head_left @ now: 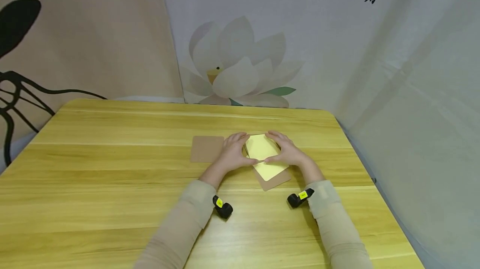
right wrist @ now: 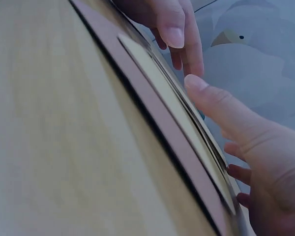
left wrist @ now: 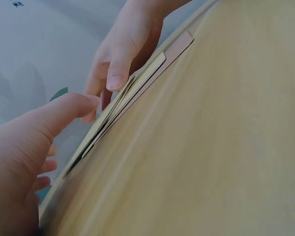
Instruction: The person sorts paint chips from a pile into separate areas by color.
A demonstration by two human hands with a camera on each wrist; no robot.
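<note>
Several thin yellow square cards [head_left: 261,147] lie in a loose stack between the two hands. My left hand [head_left: 234,152] holds the stack at its left side, thumb along the near edge and fingers towards the far corner. From the right, my right hand [head_left: 286,150] holds it in the same way, the thumb tips close together. Another yellow card [head_left: 271,172] sticks out beneath the stack, on a brown square card [head_left: 276,182] turned at an angle. Seen edge-on in the right wrist view, the layers [right wrist: 162,98] show narrow gaps between them.
A second brown card [head_left: 207,149] lies flat left of the stack, partly behind the left hand. The wooden table [head_left: 112,185] reaches to a cloth backdrop [head_left: 240,64] printed with a flower. A small black device [head_left: 223,209] is strapped at each wrist.
</note>
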